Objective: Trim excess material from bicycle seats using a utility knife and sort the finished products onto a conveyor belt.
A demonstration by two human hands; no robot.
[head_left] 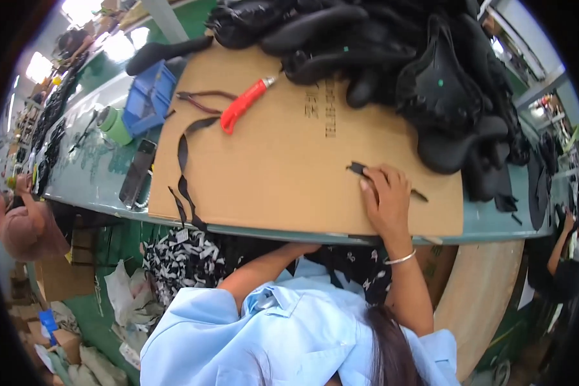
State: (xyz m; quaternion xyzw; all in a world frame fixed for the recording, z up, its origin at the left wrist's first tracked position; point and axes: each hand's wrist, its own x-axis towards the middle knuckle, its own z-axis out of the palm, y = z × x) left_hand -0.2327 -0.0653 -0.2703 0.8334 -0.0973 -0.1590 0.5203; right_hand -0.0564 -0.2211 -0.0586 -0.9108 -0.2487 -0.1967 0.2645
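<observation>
My right hand [389, 193] rests on the cardboard sheet [270, 174], its fingers closed over a short black strip [357, 168]. One end of the strip sticks out past the fingertips, and a dark thin end shows on the other side of the hand. My left forearm [264, 270] reaches to the table's front edge, where the left hand is hidden below it. On the cardboard's far left lie a red-handled tool [243, 106] with a metal tip and pliers [206, 103] with dark red grips. A long black ribbon [183, 157] trails down to the near edge.
Black padded saddle-shaped pieces [437, 83] pile up at the back and right. Left of the cardboard are a blue bin [149, 96], a green roll [114, 125] and a dark phone [138, 172]. Black-and-white scraps [183, 264] bulge below the table edge. Other people sit at both sides.
</observation>
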